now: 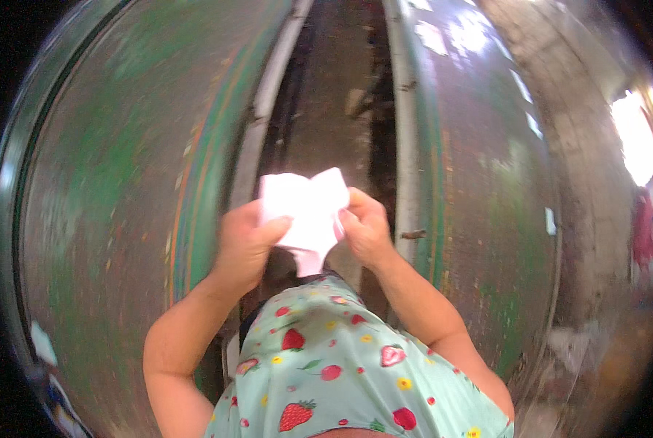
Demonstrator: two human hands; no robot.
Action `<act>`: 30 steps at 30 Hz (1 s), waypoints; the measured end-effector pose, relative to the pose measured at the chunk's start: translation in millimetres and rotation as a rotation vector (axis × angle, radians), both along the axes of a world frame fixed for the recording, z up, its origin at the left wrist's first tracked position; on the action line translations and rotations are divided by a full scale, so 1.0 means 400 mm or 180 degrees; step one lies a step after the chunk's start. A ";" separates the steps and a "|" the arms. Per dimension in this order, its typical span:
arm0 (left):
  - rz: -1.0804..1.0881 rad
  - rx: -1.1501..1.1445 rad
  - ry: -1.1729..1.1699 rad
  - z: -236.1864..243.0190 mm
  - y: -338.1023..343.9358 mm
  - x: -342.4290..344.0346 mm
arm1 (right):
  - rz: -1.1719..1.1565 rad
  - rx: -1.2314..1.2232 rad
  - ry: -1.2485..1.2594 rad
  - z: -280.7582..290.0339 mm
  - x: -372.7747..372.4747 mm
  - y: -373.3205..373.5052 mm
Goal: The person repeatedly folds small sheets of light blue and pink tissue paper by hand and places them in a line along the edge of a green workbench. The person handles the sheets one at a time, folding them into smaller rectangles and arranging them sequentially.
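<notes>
A pale pinkish-white folded piece (306,206), soft-looking like cloth, is held up in front of my body. The bright light washes out its detail, so I cannot tell whether it is cloth or paper. My left hand (240,237) grips its left side, thumb on top and fingers behind. On the right side, my right hand (367,228) pinches the edge between thumb and curled fingers. Two peaks stand up at the piece's far edge, and a narrow end hangs down toward my mint-green shirt (341,365) with its strawberry print.
Broad, worn green-and-brown surfaces (122,190) stretch along both sides, blurred. Pale rails (408,131) edge the dark gap (334,95) between them. To the far right are a concrete-looking strip (589,168), a bright opening and a red hanging cloth (646,230).
</notes>
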State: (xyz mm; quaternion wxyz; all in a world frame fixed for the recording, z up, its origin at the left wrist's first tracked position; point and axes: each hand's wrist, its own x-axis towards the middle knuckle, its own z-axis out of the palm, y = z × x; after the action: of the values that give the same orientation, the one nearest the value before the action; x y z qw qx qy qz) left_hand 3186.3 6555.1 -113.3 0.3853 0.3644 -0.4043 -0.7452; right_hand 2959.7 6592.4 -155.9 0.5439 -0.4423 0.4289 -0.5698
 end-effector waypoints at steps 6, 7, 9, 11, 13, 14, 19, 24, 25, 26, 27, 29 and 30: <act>0.0460 0.0142 0.0623 0.049 -0.149 0.000 | -0.0178 0.0507 -0.1820 0.050 -0.172 -0.193; 0.0458 0.0127 0.0637 0.058 -0.180 0.006 | -0.0429 0.0488 -0.1734 0.061 -0.210 -0.228; 0.0374 0.0189 0.0999 0.066 -0.238 0.002 | -0.0835 0.0457 -0.2063 0.080 -0.307 -0.278; 0.0534 0.0174 0.0954 0.073 -0.275 -0.003 | -0.1022 -0.0081 -0.1928 0.099 -0.408 -0.292; 0.0600 0.0137 0.1044 0.065 -0.317 -0.028 | -0.1269 -0.0589 -0.1677 0.114 -0.513 -0.294; 0.0602 0.0123 0.1133 0.060 -0.337 -0.044 | -0.1432 -0.0751 -0.1486 0.123 -0.567 -0.291; 0.0719 0.0303 0.1056 0.038 -0.424 -0.120 | -0.2585 -0.0918 -0.0923 0.149 -0.825 -0.298; 0.0442 0.0342 0.0673 0.029 -0.476 -0.184 | -0.3290 -0.0699 -0.0397 0.100 -0.974 -0.458; 0.0441 0.0357 0.0631 0.028 -0.480 -0.197 | -0.3137 -0.0331 -0.0359 0.096 -0.988 -0.494; 0.0442 0.0354 0.0560 0.025 -0.480 -0.212 | -0.2996 0.0050 -0.0328 0.092 -0.991 -0.526; 0.0458 0.0328 0.0488 0.023 -0.482 -0.225 | -0.3073 -0.0084 -0.0058 0.077 -0.970 -0.566; 0.0422 0.0390 0.0373 0.016 -0.488 -0.250 | -0.2763 0.0156 0.1037 0.051 -0.898 -0.579; 0.0398 0.0418 0.0318 0.013 -0.485 -0.261 | -0.2481 0.0067 0.1603 0.041 -0.852 -0.576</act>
State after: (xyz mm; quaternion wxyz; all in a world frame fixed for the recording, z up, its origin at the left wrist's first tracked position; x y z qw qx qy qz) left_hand 3081.8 6361.1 -108.0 0.4260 0.3758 -0.3114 -0.7618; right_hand 2619.1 6362.2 -139.3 0.1725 -0.3672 0.6877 -0.6021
